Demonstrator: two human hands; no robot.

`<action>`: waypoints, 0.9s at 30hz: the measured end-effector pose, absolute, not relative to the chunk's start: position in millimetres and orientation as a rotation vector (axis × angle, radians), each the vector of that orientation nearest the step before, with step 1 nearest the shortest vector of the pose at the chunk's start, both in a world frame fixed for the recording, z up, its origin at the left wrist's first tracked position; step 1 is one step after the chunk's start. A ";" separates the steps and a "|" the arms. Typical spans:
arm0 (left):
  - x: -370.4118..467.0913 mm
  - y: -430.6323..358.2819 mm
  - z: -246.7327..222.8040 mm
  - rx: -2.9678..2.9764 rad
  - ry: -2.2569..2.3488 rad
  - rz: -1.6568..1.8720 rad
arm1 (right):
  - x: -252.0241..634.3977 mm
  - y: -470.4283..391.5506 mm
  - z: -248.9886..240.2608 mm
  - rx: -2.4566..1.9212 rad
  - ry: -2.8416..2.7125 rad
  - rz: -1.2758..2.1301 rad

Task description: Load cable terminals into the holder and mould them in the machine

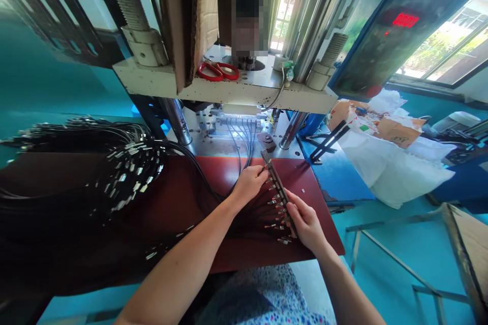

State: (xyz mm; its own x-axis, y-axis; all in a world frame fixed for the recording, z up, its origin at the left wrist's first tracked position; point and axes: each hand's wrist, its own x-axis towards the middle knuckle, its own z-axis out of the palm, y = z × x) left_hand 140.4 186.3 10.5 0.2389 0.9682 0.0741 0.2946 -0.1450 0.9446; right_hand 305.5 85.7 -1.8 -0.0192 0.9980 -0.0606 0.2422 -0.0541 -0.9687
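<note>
My right hand (306,219) grips a long, narrow metal bar (280,190), thumb on top, over the red-brown table (263,253). The bar slants from upper left to lower right. Along its left side sit several small metal cable connectors (280,212), with dark cables trailing left from them. My left hand (249,183) is closed in a pinch at the bar's upper part, on what looks like the end of a cable; the fingers partly hide it. Just beyond, grey cables (249,144) run up into a lit mould (240,123) in the press.
A large bundle of black cables with metal ends (133,172) covers the table's left. The press has steel columns (293,131) and a white plate (229,90) bearing red-handled scissors (217,71). White bags (396,167) lie at right, beside a blue surface (346,175).
</note>
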 end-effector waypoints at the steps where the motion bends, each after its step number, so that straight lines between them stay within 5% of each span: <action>1: 139.9 186.9 10.6 1.649 1.203 0.944 | 305.5 86.1 -1.6 -1.418 -1.367 1.151; 12: 125.5 190.7 28.5 1.005 0.872 1.166 | 308.6 88.4 2.3 -1.351 -1.121 1.283; 27: 125.6 193.3 21.7 1.489 1.135 1.035 | 311.0 84.0 -0.7 -1.329 -1.148 1.260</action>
State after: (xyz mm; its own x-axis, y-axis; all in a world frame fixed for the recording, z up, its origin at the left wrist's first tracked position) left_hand 125.6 193.3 21.7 0.2072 0.9757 0.0712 0.1603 -0.1057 0.9814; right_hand 311.0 84.0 -0.7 0.0317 0.9926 -0.1173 0.0240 -0.1181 -0.9927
